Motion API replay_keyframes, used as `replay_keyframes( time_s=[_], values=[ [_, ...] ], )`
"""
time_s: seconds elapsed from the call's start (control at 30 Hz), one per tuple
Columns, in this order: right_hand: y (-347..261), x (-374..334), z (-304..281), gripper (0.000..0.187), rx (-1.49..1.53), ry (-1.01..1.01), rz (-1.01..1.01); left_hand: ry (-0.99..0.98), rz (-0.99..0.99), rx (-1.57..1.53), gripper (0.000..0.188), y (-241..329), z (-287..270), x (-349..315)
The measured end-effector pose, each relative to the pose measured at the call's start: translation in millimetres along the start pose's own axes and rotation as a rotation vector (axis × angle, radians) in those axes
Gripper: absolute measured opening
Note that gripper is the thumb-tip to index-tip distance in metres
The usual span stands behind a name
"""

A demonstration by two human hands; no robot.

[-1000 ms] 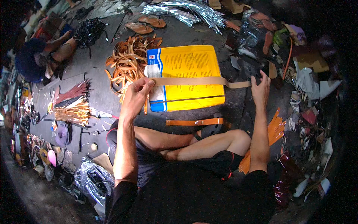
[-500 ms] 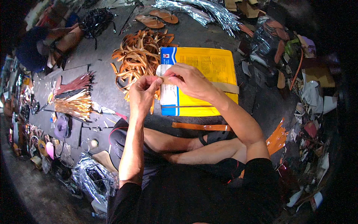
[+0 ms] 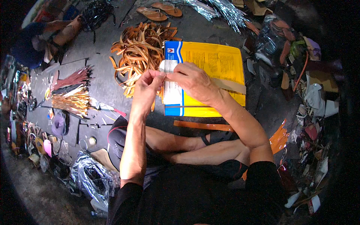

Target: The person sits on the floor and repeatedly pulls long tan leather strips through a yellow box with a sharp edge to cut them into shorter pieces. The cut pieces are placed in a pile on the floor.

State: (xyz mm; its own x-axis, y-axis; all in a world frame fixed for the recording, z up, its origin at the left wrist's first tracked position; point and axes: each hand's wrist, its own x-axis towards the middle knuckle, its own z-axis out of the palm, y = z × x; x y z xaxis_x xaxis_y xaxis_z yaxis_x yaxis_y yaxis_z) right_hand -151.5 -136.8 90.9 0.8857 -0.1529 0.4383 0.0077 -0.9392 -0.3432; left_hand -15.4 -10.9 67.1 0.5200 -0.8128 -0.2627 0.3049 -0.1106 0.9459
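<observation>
Above a yellow, blue and white printed flat slab (image 3: 215, 63), my left hand (image 3: 146, 88) and my right hand (image 3: 197, 82) meet with fingertips pinched together. Both seem to grip the end of a tan strip (image 3: 230, 86), which reappears from under my right forearm and runs toward the slab's right edge. My fingers mostly hide the gripped end. A small white piece (image 3: 168, 65) lies just behind my fingertips. Left of the slab sits a tangled heap of brown glossy strips (image 3: 138, 56). One flat orange-brown strip (image 3: 202, 125) rests between the slab and my crossed legs.
Bundled maroon, black and tan strips (image 3: 71, 92) lie to the left. Sandals (image 3: 152, 14) and silvery strips (image 3: 228, 15) are at the back. Scraps and a clear plastic bag (image 3: 275, 37) crowd the right. Crumpled clear plastic (image 3: 92, 174) lies near left; another person's leg (image 3: 65, 35) shows far left.
My right hand has turned and closed in on my left fingertips, covering the stretch of tan strip that showed between them. The whole view has shifted slightly.
</observation>
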Motion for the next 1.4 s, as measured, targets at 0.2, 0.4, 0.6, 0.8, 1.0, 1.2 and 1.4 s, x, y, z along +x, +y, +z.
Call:
replay_keyframes(
  time_s=[0.2, 0.4, 0.6, 0.8, 1.0, 1.2, 1.4],
  values=[
    [-12.8, 2.0, 0.6, 0.014, 0.091, 0.1, 0.147, 0.03, -0.04, -0.156, 0.021, -13.2, 1.4, -3.7],
    [-8.9, 3.8, 6.7, 0.012, 0.105, 0.143, 0.115, 0.111, 0.091, 0.036, 0.018, -9.9, 7.9, -11.2],
    [-8.2, 1.8, 9.5, 0.013, 0.177, 0.145, 0.101, 0.064, -0.072, -0.324, 0.015, -26.1, 2.4, -0.5],
    [-4.6, 0.2, 7.1, 0.018, 0.142, 0.142, 0.064, 0.078, -0.096, -0.422, 0.013, -38.6, -6.6, 6.0],
    [-4.0, 2.2, 7.2, 0.018, 0.135, 0.122, 0.048, 0.098, -0.071, -0.398, 0.013, -56.4, -24.4, 15.2],
    [-2.8, 2.0, 6.9, 0.014, 0.147, 0.102, 0.058, 0.137, -0.102, -0.409, 0.011, -67.7, -36.9, 21.5],
    [-6.8, 11.0, 5.2, 0.012, 0.3, 0.094, 0.138, 0.14, -0.193, -0.783, 0.011, -69.1, -41.3, 20.9]
  ],
)
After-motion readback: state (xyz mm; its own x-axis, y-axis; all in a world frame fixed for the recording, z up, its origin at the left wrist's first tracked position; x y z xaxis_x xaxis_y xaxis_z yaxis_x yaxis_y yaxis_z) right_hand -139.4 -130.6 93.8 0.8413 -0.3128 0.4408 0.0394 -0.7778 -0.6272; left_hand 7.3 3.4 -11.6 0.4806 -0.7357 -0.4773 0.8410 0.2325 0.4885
